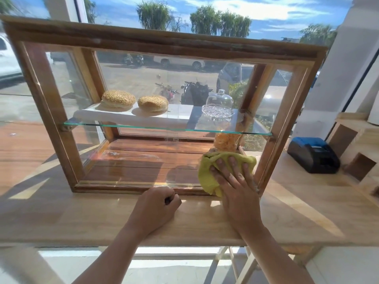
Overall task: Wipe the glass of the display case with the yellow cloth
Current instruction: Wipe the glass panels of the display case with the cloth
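A wooden display case (160, 43) with a glass front (143, 160) stands on the wooden counter. My right hand (233, 181) presses the yellow cloth (207, 177) flat against the lower right corner of the front glass, fingers spread over it. My left hand (155, 208) rests as a fist on the counter, just in front of the case's bottom frame. Inside, a glass shelf (164, 128) crosses the case at mid height.
Two sesame buns (152, 103) and a glass dome (220, 103) stand at shelf height, and a jar of yellow pieces (225, 141) is behind the cloth. A black and blue receipt printer (313, 154) sits right of the case, beside light wooden boxes (356, 140). The counter (82, 218) ends near me.
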